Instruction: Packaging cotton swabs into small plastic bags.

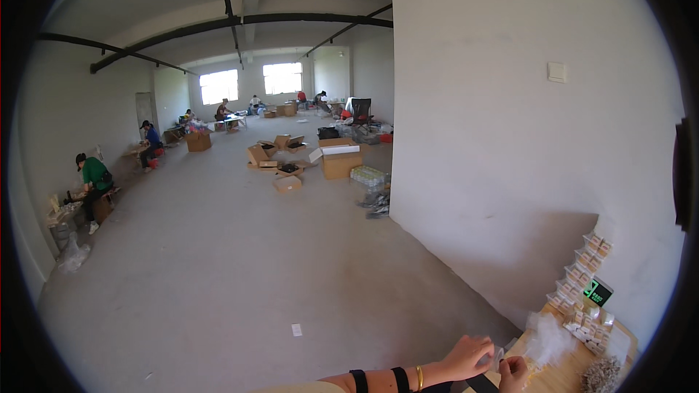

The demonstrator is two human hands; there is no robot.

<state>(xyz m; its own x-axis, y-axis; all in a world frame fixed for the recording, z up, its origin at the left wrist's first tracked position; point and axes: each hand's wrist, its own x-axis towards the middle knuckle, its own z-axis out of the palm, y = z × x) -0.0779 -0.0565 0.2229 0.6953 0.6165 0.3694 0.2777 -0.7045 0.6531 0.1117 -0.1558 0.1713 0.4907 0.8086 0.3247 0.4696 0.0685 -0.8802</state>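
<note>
Head view: small clear piece (499, 357) seen between left hand (468, 361) and right hand (514, 374), beside pale wooden table (574, 365); apparently pinched by left fingertips, closed. Right fingers curled; hold cannot be told. Light, even pinch probably best used. Beyond: wispy translucent film (546, 338) heaped, boxy packs (579, 275) stacked stepwise.

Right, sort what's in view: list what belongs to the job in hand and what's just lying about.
Likely the job:
small clear plastic piece between left hand and right hand
crumpled clear plastic pile
stepped stack of clear packs

Likely just about:
green-lit display
white paper slip
open cardboard boxes
</note>
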